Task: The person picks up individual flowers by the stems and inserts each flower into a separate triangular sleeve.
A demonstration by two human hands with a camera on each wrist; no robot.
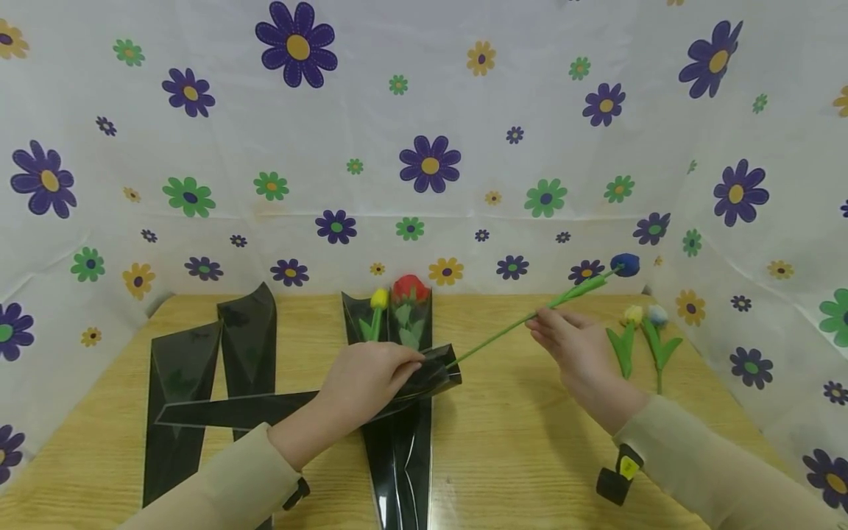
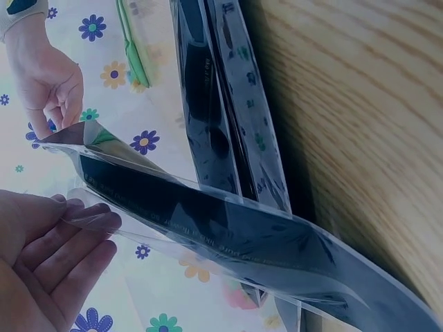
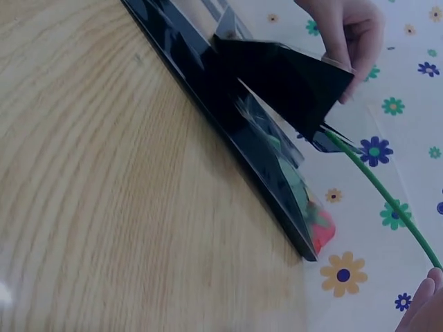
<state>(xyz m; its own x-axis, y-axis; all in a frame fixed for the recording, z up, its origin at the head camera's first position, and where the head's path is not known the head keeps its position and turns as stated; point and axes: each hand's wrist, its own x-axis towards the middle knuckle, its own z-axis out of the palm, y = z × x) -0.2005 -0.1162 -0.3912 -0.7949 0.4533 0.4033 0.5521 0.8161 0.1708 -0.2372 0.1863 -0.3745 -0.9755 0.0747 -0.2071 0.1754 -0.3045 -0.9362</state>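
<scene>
My left hand [image 1: 361, 381] pinches the mouth of a black-and-clear flower sleeve [image 1: 261, 409], which lies slantwise above the table with its narrow end to the left. Between the right hand's [image 1: 583, 357] thumb and fingers is the green stem of a blue artificial tulip [image 1: 625, 264], its head pointing up and right. The stem's lower end reaches into the sleeve's mouth, as the right wrist view also shows for the stem [image 3: 387, 194]. Beneath the left hand lie filled sleeves, one with a yellow tulip [image 1: 379, 299], one with a red rose [image 1: 410, 288].
Two more black sleeves [image 1: 179, 368] lie at the left of the wooden table [image 1: 503, 456]. At the right, a cream tulip [image 1: 632, 316] and a pale blue tulip [image 1: 657, 316] lie beyond the right hand. A white flower-patterned cloth [image 1: 464, 96] hangs around the back and sides.
</scene>
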